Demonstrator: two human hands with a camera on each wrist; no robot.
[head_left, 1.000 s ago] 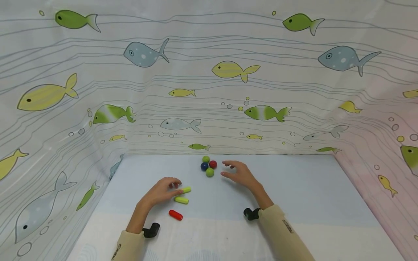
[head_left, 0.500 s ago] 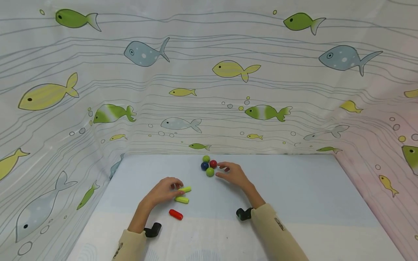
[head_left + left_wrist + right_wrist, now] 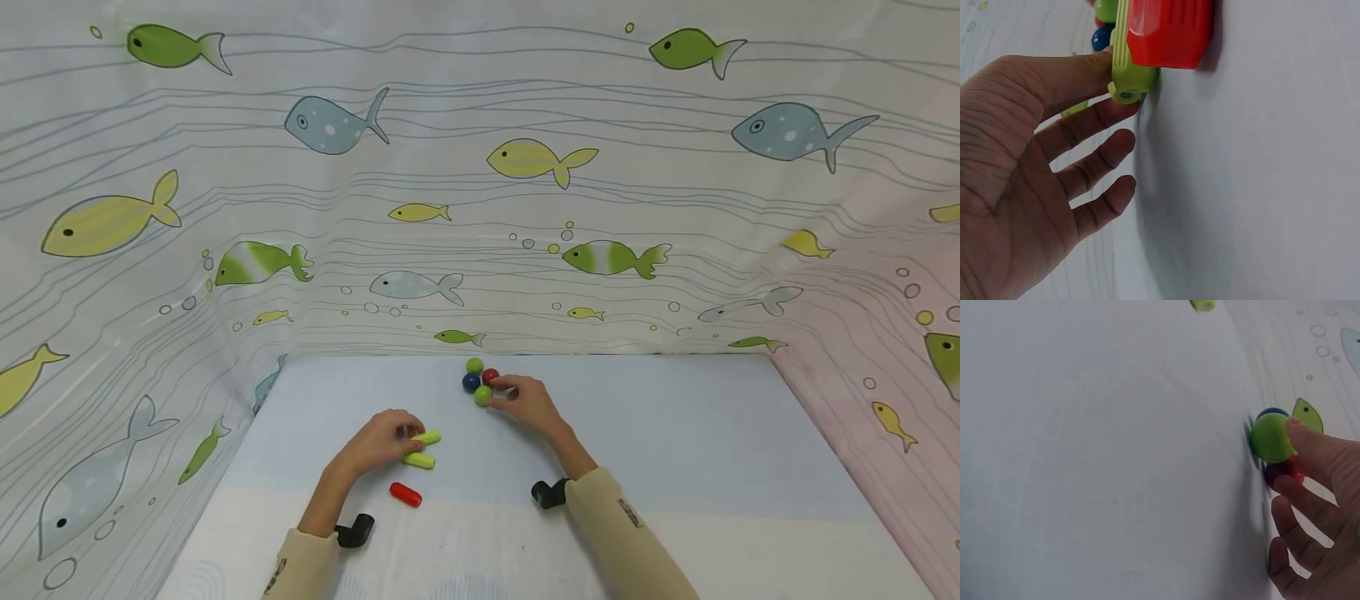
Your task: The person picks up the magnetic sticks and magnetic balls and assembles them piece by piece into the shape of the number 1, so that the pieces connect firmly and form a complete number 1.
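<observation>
In the head view my left hand (image 3: 382, 440) is low at two ridged yellow-green plastic cylinders. Its thumb and index finger lie either side of the farther cylinder (image 3: 430, 437); the left wrist view hides the thumb tip behind the nearer cylinder (image 3: 1130, 59), so I cannot tell if they pinch. A red ridged cylinder (image 3: 406, 494) lies closer to me. My right hand (image 3: 527, 404) is at a cluster of small balls: its thumb overlaps the near green ball (image 3: 1272, 437) and its index fingertip overlaps the red ball (image 3: 1286, 474). A blue ball (image 3: 471, 382) and a far green ball (image 3: 474, 366) complete the cluster.
A pale blue and white cloth (image 3: 660, 442) covers the table. Behind it and on both sides rises a fish-patterned curtain (image 3: 330, 217). Black wrist cameras (image 3: 550, 493) stick out beside both cuffs.
My right hand has moved left, from beside the balls to the near green and red ones. My left thumb and index finger have shifted slightly farther over the yellow-green cylinders, which stay put.
</observation>
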